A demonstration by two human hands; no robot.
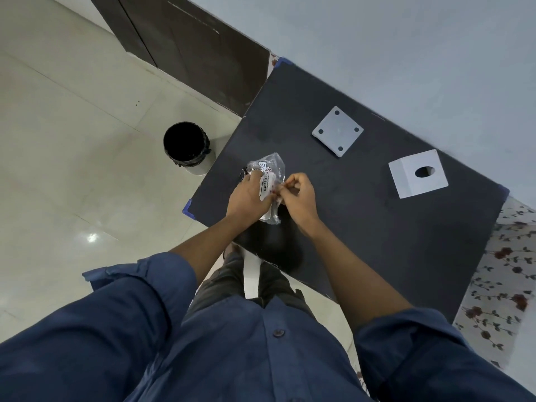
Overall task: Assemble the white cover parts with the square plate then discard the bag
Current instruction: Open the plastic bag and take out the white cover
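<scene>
Head view: clear crinkly bag (268, 181) is held just above the near-left of the tabletop (362, 227). Left hand (249, 195) is clamped on the bag; right hand (298, 195) fingers are pinched at its edge, likely opening it. Film should be pulled apart gently so contents aren't spilled. Flat square plate (338, 131), four holes, and white cover (417, 177), one oval hole, lie well apart. Round black-lined bin (187, 146) stands on the floor.

Bare table (362, 227) between square plate (338, 131) and white cover (417, 174) — open passage.
</scene>
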